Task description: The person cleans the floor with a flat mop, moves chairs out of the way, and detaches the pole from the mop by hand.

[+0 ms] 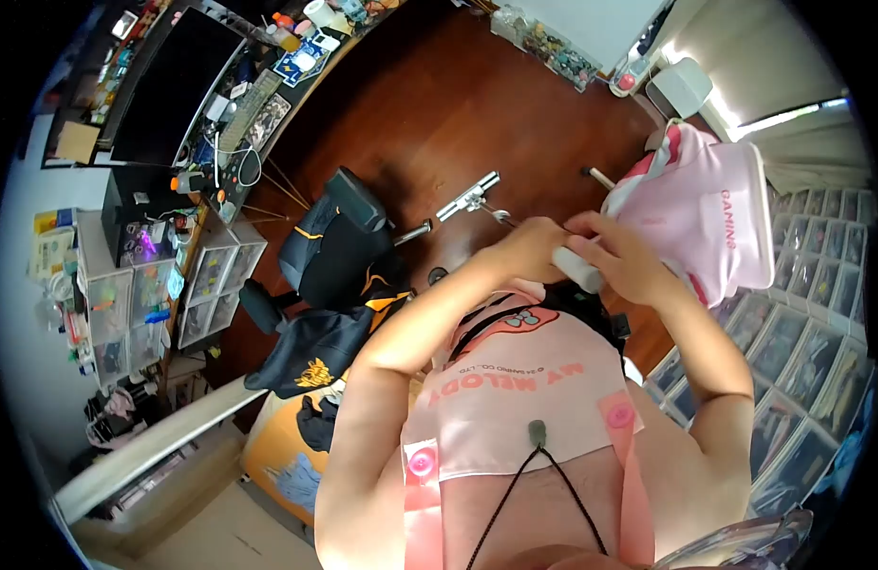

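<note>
Cylinder (578, 272) is sitting in narrow grip of right hand (631, 261), left hand (532, 249) curling just beside that grip, hold hidden, can't tell; light, steady finger pressure is probably suiting best.

A glossy reddish-brown wooden floor (439, 104) lies before me. On my left, a long, cluttered table (306, 103) bears a wide black monitor (178, 85), near a black padded chair with orange trim (339, 256). On my right, a pink-and-white gaming chair (695, 214) stands beside clear plastic drawers (800, 370); daylight edges the beige curtain (781, 57).
</note>
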Action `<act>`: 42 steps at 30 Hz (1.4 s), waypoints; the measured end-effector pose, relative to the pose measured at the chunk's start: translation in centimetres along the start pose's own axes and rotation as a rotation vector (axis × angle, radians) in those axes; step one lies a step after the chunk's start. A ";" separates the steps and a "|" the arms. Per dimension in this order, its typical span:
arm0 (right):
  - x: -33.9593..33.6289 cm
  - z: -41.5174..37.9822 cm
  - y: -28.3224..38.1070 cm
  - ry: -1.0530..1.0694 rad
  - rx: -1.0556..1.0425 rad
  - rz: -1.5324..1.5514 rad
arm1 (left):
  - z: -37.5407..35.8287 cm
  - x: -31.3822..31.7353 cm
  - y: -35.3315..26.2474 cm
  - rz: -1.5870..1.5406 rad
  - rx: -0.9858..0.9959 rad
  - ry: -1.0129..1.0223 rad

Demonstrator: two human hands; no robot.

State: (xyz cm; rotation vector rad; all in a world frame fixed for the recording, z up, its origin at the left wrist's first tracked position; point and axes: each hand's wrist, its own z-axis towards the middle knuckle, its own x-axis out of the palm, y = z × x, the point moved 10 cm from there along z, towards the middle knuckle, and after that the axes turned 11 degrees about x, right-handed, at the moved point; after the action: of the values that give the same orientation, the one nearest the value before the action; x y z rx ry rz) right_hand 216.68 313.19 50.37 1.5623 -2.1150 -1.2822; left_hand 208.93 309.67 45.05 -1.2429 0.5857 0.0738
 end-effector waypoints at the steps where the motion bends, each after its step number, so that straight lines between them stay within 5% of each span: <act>1: 1.1 -0.5 -1.1 -0.007 0.028 0.063 | -0.5 1.7 0.5 0.001 0.031 0.088; 4: 5.4 -4.4 -3.9 0.165 0.171 0.386 | -3.3 8.4 4.4 0.050 0.142 0.271; 9: 10.1 -10.5 -4.2 -0.068 0.223 -0.348 | -8.5 16.7 14.5 0.045 0.047 0.499; 12: 12.1 -12.5 -12.9 -0.196 0.517 -0.703 | -8.3 20.4 15.2 0.117 0.036 0.508; 15: 9.4 -13.2 -14.9 -0.386 0.597 -0.471 | -8.0 24.5 15.8 0.021 -0.107 0.637; 19: 10.9 -15.3 -25.4 -0.557 0.567 -0.410 | -9.3 31.8 17.8 0.176 0.084 0.696; 22: 12.5 -15.1 -30.7 -0.477 0.605 -0.535 | -9.7 33.6 19.2 0.203 0.186 0.652; 27: 13.5 -8.6 -34.2 -0.520 0.510 -0.324 | -10.1 32.9 25.3 0.229 0.115 0.776; 30: 15.4 0.3 -39.7 -0.467 0.544 -0.334 | -10.6 30.6 35.6 0.239 0.086 0.566; 31: 16.0 4.6 -40.5 -0.504 0.455 -0.345 | -9.9 28.2 39.3 0.347 -0.066 0.642; 33: 16.2 13.4 -41.4 -0.510 0.390 -0.396 | -9.9 22.0 46.6 0.471 -0.154 0.378; 34: 16.0 17.8 -40.2 -0.529 0.338 -0.412 | -11.1 21.4 52.3 0.703 -0.280 0.615; 36: 16.9 25.4 -39.0 -0.460 0.294 -0.309 | -11.7 15.6 58.1 0.899 -0.637 0.704; 37: 17.4 28.5 -38.9 -0.362 0.320 -0.279 | -11.7 13.3 59.3 1.003 -0.681 0.601; 39: 18.1 31.6 -39.5 -0.276 0.335 -0.279 | -10.2 12.2 59.9 1.123 -0.741 0.860; 42: 15.6 29.3 -42.3 -0.267 0.375 -0.263 | -6.8 14.8 56.9 1.025 -0.778 0.811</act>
State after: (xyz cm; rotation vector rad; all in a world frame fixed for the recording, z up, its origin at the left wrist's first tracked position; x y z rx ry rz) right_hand 220.43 312.48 -3.26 1.9730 -2.4982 -1.2894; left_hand 198.30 319.00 -12.41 -1.5716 2.0063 0.7325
